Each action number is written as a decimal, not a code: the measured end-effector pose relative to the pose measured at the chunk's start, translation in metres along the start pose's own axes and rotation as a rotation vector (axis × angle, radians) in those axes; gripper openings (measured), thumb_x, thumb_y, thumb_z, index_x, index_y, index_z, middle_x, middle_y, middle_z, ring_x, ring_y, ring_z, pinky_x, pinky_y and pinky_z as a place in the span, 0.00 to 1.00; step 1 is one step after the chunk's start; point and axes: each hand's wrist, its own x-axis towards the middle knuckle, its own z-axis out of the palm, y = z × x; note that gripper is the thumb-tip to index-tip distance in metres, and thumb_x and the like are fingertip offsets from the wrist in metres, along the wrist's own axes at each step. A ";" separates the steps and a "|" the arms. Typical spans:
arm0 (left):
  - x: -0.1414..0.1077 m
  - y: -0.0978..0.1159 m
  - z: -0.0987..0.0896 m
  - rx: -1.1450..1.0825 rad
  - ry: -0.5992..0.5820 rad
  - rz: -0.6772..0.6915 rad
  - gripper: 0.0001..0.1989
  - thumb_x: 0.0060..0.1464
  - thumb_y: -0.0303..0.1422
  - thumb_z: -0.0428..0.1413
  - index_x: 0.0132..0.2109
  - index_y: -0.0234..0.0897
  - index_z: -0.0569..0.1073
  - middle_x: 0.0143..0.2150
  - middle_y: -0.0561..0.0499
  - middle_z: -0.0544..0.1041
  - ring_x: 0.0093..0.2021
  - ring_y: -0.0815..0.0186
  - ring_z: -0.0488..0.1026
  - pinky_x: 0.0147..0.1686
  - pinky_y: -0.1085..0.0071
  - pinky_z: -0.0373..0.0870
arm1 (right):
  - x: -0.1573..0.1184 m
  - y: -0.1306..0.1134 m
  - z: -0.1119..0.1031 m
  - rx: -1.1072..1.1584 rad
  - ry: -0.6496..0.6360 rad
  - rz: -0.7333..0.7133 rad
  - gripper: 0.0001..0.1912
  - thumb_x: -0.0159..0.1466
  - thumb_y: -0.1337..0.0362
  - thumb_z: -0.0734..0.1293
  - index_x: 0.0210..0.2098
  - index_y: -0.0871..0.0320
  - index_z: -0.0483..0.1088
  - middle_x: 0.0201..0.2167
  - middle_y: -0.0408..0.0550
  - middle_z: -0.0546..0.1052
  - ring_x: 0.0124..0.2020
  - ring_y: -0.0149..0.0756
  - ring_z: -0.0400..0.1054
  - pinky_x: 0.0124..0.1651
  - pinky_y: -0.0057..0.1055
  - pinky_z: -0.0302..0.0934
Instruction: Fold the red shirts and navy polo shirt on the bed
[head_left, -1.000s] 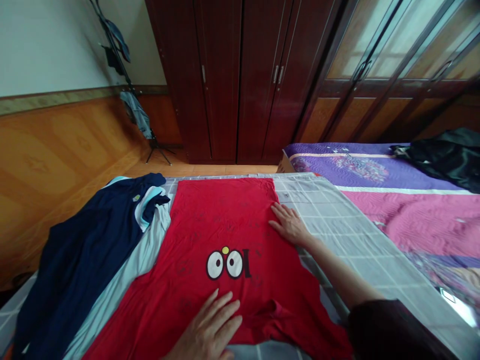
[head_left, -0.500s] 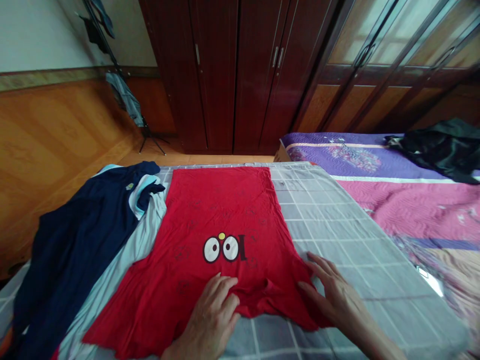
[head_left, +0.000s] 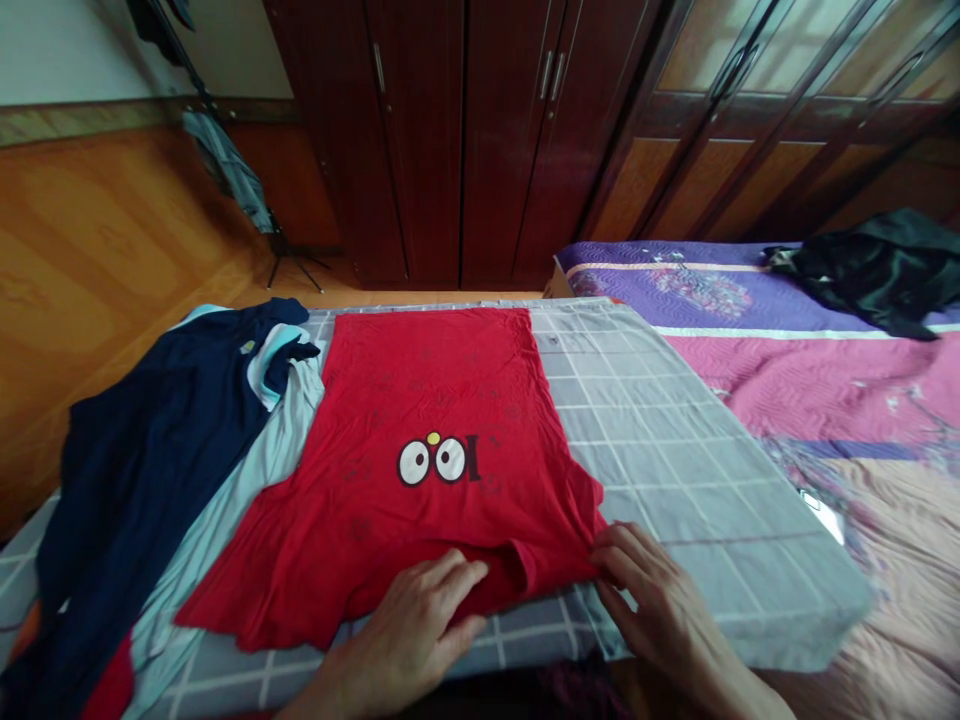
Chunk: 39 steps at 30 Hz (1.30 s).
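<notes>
A red T-shirt [head_left: 442, 390] lies spread out, its neckline toward me and its hem at the far side. Two cartoon eyes, a yellow dot and a black letter are printed on its chest. My left hand [head_left: 416, 620] rests by the neckline, thumb apart from the fingers, which touch the cloth. At the right sleeve, my right hand [head_left: 652, 590] pinches the edge of the fabric between fingers and thumb. Near the neckline the cloth is rumpled and raised in a fold.
A grey checked cover [head_left: 660, 470] lies beneath the shirt. Dark navy clothing [head_left: 165, 430] and a pale blue garment [head_left: 217, 560] lie to the left. On the right is a bed with a patterned spread [head_left: 817, 380] and a black garment [head_left: 885, 270]. Wardrobes [head_left: 420, 150] stand behind.
My right hand has closed on the right sleeve edge, which is drawn up and inward. My left hand has shifted slightly along the neckline. The view has tilted down a little.
</notes>
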 end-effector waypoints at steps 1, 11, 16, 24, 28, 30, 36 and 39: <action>0.001 0.002 0.000 0.000 -0.013 -0.007 0.20 0.56 0.31 0.55 0.56 0.41 0.64 0.50 0.48 0.73 0.47 0.63 0.72 0.45 0.71 0.68 | -0.003 0.001 -0.003 -0.001 0.009 -0.002 0.09 0.63 0.69 0.57 0.32 0.55 0.67 0.31 0.50 0.72 0.34 0.38 0.66 0.35 0.36 0.65; 0.029 0.027 0.009 -0.002 -0.199 0.191 0.06 0.54 0.35 0.58 0.32 0.39 0.70 0.30 0.57 0.75 0.31 0.67 0.73 0.25 0.73 0.53 | -0.034 0.001 -0.001 0.036 -0.030 0.124 0.12 0.62 0.67 0.60 0.44 0.54 0.69 0.39 0.51 0.74 0.41 0.40 0.68 0.41 0.37 0.67; 0.033 0.024 0.013 -0.020 -0.210 0.233 0.09 0.56 0.32 0.56 0.28 0.38 0.68 0.28 0.58 0.74 0.30 0.70 0.72 0.25 0.71 0.50 | -0.019 0.020 0.003 -0.031 0.166 0.409 0.14 0.65 0.57 0.59 0.40 0.56 0.72 0.40 0.53 0.74 0.42 0.44 0.67 0.44 0.42 0.64; 0.031 0.017 0.023 -0.177 -0.169 0.195 0.13 0.53 0.29 0.56 0.24 0.37 0.60 0.25 0.58 0.72 0.26 0.72 0.69 0.24 0.69 0.47 | 0.038 0.028 0.022 0.367 0.201 0.449 0.11 0.59 0.56 0.64 0.30 0.58 0.70 0.48 0.55 0.72 0.48 0.45 0.65 0.51 0.43 0.60; 0.031 0.012 0.027 -0.282 -0.169 0.179 0.15 0.51 0.31 0.57 0.24 0.38 0.58 0.24 0.57 0.71 0.26 0.71 0.68 0.24 0.68 0.47 | 0.047 0.018 0.012 0.861 0.021 0.687 0.16 0.56 0.51 0.66 0.33 0.58 0.67 0.30 0.48 0.76 0.30 0.37 0.70 0.31 0.32 0.63; 0.032 0.010 0.029 -0.332 -0.171 0.177 0.16 0.50 0.30 0.58 0.23 0.38 0.57 0.23 0.57 0.71 0.26 0.71 0.67 0.23 0.68 0.47 | 0.048 0.016 0.007 0.949 -0.056 0.769 0.19 0.53 0.49 0.68 0.34 0.58 0.67 0.24 0.44 0.74 0.24 0.35 0.68 0.26 0.29 0.61; 0.036 0.002 0.036 -0.408 -0.166 0.186 0.18 0.48 0.32 0.58 0.21 0.38 0.55 0.20 0.57 0.66 0.22 0.71 0.64 0.21 0.68 0.46 | 0.048 0.025 -0.006 0.833 -0.162 0.739 0.14 0.51 0.54 0.68 0.28 0.60 0.72 0.24 0.44 0.74 0.24 0.33 0.66 0.25 0.27 0.59; 0.038 -0.002 0.039 -0.404 -0.177 0.246 0.18 0.50 0.36 0.56 0.21 0.39 0.55 0.18 0.56 0.66 0.21 0.70 0.65 0.19 0.69 0.47 | 0.037 0.044 -0.005 0.580 -0.081 0.712 0.15 0.53 0.54 0.65 0.30 0.59 0.75 0.26 0.47 0.77 0.28 0.37 0.69 0.30 0.31 0.62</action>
